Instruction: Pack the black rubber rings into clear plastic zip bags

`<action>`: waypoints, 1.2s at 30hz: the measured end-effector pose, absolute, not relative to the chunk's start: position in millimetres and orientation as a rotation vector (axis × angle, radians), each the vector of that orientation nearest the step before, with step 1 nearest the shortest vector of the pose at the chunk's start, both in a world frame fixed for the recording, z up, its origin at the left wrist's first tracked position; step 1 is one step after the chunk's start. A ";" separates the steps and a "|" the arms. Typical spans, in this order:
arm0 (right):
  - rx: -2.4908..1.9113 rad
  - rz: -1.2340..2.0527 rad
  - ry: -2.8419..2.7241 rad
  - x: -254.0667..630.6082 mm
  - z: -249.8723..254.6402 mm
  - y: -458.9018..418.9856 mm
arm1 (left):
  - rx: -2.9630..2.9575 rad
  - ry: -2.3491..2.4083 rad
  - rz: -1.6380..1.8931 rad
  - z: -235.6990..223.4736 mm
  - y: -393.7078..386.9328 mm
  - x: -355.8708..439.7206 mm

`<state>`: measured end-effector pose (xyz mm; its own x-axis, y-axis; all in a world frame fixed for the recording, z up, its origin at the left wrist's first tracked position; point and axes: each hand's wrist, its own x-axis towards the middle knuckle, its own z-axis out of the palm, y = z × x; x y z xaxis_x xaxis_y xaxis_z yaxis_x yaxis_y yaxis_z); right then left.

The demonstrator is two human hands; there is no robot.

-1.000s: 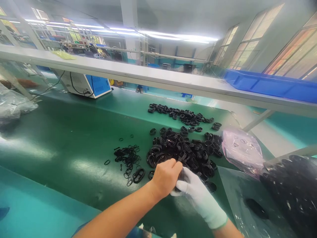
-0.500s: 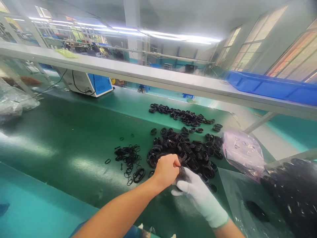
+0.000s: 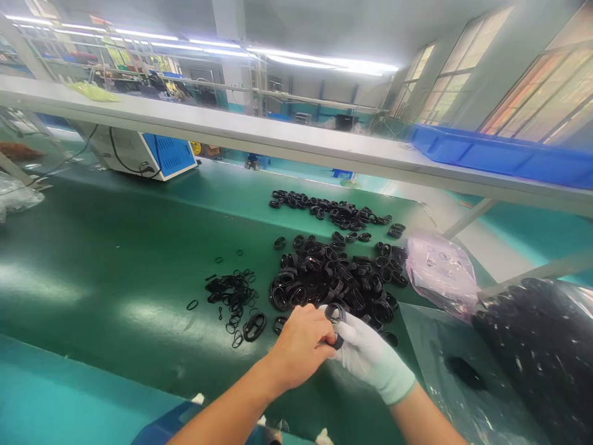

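Note:
A coiled black cable [image 3: 335, 308] is held up between my two hands, above the near side of the cable pile. My bare left hand [image 3: 300, 345] pinches its left side with thumb and fingers. White-gloved, my right hand [image 3: 370, 353] grips the same coil from the right; part of its fingers is hidden behind it. Just beyond lies a large heap of coiled black cables [image 3: 331, 272]. To the left, a loose heap of small black rubber bands [image 3: 231, 290] rests on the green tabletop [image 3: 139, 259], with a single coiled cable [image 3: 254, 326] beside it.
More coils [image 3: 333, 209] form a row farther back. At right are a pinkish plastic bag [image 3: 440, 269] and a clear bag [image 3: 532, 352] full of black items. A white shelf [image 3: 231, 133] crosses above the table, bearing a blue bin [image 3: 500, 157]. A blue-and-white machine [image 3: 152, 154] stands back left.
The coil has been turned between my hands, so its loop opening now shows. My left hand has rotated and lowered its grip. The whole view has shifted slightly.

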<state>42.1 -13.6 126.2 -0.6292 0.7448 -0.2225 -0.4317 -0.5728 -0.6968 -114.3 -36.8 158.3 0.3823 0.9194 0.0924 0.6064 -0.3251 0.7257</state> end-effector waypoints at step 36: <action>-0.680 2.251 -0.642 32.9 125.4 -17.2 | 1.993 1.769 0.662 154.5 1.0 -115.0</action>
<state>32.9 -17.2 125.4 -0.6247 0.7275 -0.2837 -0.4684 -0.6398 -0.6093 -115.0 1.0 154.5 0.0901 0.9921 0.0878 0.8062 -0.1244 0.5784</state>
